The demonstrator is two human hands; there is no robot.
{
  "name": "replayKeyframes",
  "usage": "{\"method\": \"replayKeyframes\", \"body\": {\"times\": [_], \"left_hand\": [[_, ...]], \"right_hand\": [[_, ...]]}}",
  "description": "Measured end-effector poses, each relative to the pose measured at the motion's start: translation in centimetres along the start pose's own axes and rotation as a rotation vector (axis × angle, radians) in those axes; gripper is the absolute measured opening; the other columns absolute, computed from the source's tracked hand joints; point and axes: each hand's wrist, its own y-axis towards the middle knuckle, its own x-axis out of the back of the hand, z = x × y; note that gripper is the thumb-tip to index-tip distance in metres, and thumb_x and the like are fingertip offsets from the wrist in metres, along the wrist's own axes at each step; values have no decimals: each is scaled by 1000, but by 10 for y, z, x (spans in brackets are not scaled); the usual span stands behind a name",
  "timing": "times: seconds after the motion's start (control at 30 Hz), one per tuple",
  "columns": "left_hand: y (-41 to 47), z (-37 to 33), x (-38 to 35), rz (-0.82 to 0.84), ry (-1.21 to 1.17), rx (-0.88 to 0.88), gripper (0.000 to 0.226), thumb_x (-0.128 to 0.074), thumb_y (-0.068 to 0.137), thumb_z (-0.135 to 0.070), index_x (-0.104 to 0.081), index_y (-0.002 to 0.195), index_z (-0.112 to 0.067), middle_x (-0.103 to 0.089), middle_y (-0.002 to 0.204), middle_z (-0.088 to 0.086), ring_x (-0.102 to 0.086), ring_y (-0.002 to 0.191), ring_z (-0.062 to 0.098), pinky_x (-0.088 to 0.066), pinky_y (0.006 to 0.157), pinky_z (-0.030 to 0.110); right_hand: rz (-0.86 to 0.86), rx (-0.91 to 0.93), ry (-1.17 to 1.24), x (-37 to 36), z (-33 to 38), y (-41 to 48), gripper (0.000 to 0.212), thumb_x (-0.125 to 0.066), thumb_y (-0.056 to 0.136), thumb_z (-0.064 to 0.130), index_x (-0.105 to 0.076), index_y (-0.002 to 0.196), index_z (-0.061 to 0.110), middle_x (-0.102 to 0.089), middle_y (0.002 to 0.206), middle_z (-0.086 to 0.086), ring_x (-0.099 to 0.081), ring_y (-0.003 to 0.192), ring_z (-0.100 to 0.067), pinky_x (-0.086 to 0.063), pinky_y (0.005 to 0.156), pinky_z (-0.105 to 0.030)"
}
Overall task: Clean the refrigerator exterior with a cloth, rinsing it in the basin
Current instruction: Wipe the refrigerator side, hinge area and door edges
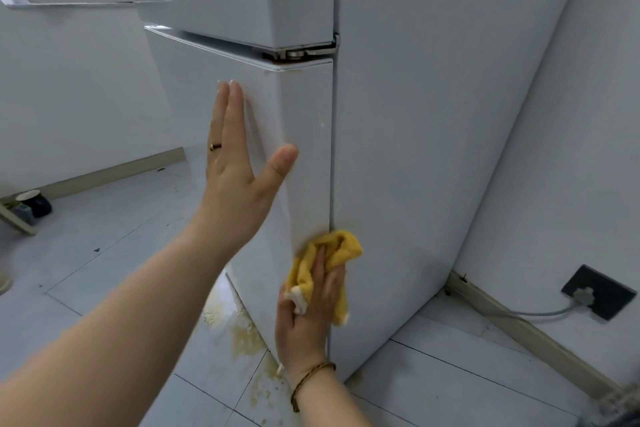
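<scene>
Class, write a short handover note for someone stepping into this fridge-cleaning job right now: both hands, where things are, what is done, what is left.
Left hand: open, flat against the lower door of the refrigerator, bracing it.
Right hand: presses the yellow cloth on the seam between the door edge and the side panel, low down.
Basin: not in view.
Done: cannot be judged; small specks show near the door's top corner.
Left: wipe the rest of the exterior and rinse the cloth. Yellowish stains on the floor at the fridge base.
</scene>
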Motion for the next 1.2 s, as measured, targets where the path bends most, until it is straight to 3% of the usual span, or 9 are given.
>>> {"method": "replayKeyframes", "body": {"times": [0.13,0.2,0.4,0.57,0.63,0.8,0.93,1.1,1.2], "left_hand": [[-36,1,-21,-31,-67,65,85,-54,70,-52,6,128,-38,12,130,-33,7,122,-20,4,93,-10],[-51,8,-32,-56,-73,101,84,-56,70,-48,7,126,-41,12,130,-33,7,122,-21,4,92,-10],[-75,43,-66,-60,29,96,77,-30,78,-72,9,133,-33,8,139,-22,2,131,-7,-1,114,25],[-72,53,-80,-133,15,48,79,-29,87,-62,8,136,-12,-4,145,5,-5,137,16,-3,112,25],[-73,53,-81,-126,23,39,82,-29,87,-61,8,138,-8,-4,146,9,-6,136,16,-3,113,26],[-72,53,-80,-126,38,27,92,-31,87,-61,3,140,6,-4,144,3,-4,132,-12,-4,110,11],[-73,53,-78,-126,-12,49,94,-34,84,-63,2,142,3,-4,144,-1,-5,130,-16,-6,107,5],[-86,53,-82,-161,-90,173,80,-53,81,-48,4,135,-34,-1,153,6,-8,142,21,-21,111,53],[-124,57,-99,-111,-84,324,94,-70,75,-36,4,129,-55,9,152,-7,-4,142,16,-27,109,54]], "right_hand": [[14,-597,383,9,-14,-18,64,-48,79,51,-11,131,50,-20,152,1,-29,135,-17,-24,111,-28],[31,-568,368,10,-7,-23,71,-42,80,52,-6,139,38,-11,154,3,-20,137,-7,-20,110,-23],[61,-396,351,-7,-7,-33,64,-32,70,55,9,111,81,2,155,0,-1,144,-17,-9,118,-43],[-156,-1179,714,-18,-101,-64,86,-54,66,77,-44,126,16,-54,92,-8,-52,81,-25,-47,86,-44],[-170,-1489,849,-15,-131,-70,67,-44,82,66,-55,119,12,-61,98,-10,-57,89,-26,-47,87,-39],[-275,-1244,804,-33,-96,-67,76,-60,65,67,-45,130,29,-57,127,-2,-52,116,-30,-36,101,-54],[-282,-1040,764,-35,-69,-69,58,-51,90,36,-25,140,23,-44,135,3,-46,116,-12,-32,94,-24],[-276,-1196,758,-32,-120,-80,50,-45,93,34,-32,138,16,-49,132,-7,-48,117,-23,-37,100,-36],[-283,-1263,814,-39,-143,-92,75,-55,74,61,-39,134,20,-55,129,-5,-53,116,-23,-38,105,-46]]}}
